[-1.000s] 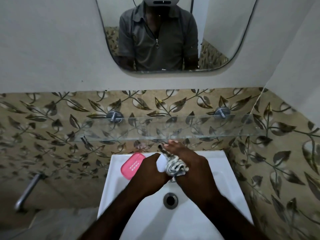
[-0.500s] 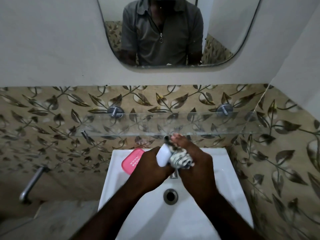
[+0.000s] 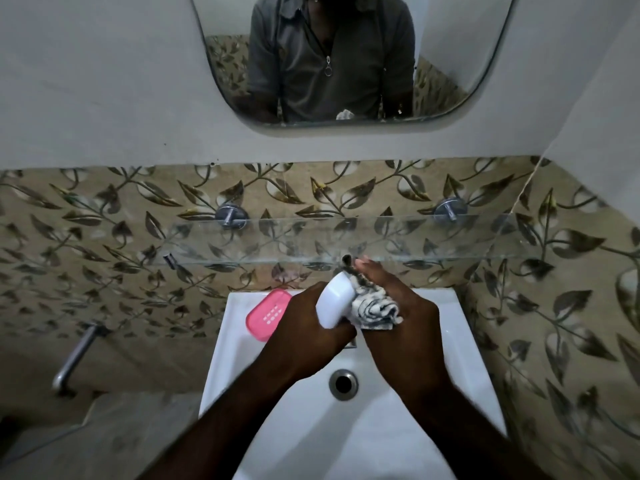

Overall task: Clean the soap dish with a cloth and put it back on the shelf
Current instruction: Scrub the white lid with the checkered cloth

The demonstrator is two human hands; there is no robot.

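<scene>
Over the washbasin (image 3: 468,355), a white soap dish (image 3: 334,301) is gripped on edge in the left hand (image 3: 304,329), long axis running near to far, with a striped cloth (image 3: 375,308) clutched in the right hand (image 3: 401,315) pressed to its right face, and the glass shelf (image 3: 433,240) just beyond both hands.

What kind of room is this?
Most likely a bathroom: a white washbasin with a drain, a mirror on the wall above, and a glass shelf against leaf-patterned tiles.
</scene>
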